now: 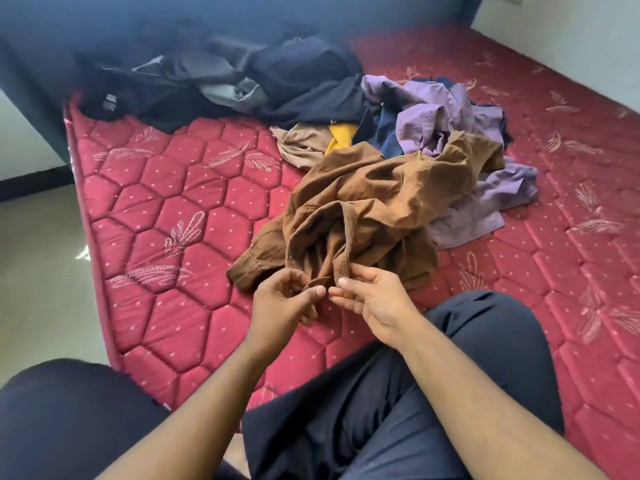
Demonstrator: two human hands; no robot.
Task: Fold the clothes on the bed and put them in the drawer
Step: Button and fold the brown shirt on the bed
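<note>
Both hands work the near hem of the brown shirt (374, 199), likely hunting an edge to spread it for folding. The left hand (287, 299) pinches the cloth; the right hand (370, 296) grips it beside. The shirt lies crumpled mid-bed (166, 202), corduroy-like, against a purple shirt (450, 112) farther right.

No text can be read; a pale mark on the black garment (110, 101) at ten o'clock is too blurred.
</note>
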